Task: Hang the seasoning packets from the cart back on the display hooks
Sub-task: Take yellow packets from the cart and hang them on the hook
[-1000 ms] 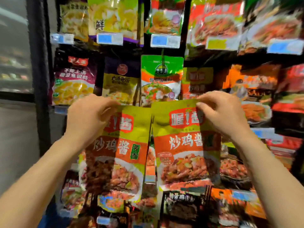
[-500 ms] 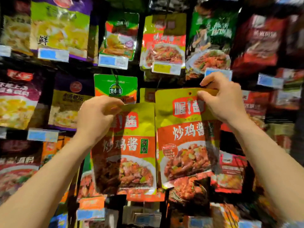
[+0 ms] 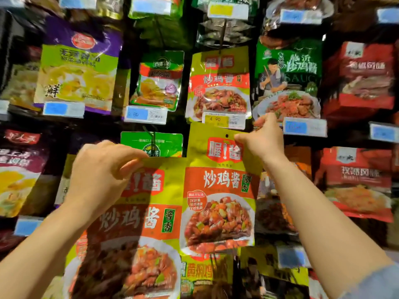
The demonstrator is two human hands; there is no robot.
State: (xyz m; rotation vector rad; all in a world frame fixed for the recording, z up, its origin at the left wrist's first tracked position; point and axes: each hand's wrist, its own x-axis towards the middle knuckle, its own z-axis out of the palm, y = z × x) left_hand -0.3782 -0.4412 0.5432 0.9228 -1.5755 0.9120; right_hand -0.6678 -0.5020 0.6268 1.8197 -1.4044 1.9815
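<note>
The left hand point(image 3: 101, 175) covers the top-left corner of the nearer packet point(image 3: 138, 223), so part of its red logo is hidden, and the packet's bottom runs off the frame. The hanging packets on the display are smeared with blur, text mostly unreadable. The blue price tag point(image 3: 304, 127) can't be read either.

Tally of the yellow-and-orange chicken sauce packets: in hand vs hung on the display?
In left hand: 1, left packet
In right hand: 1, right packet
Hung above the yellow tag: 1, hung packet
Total: 3
</note>
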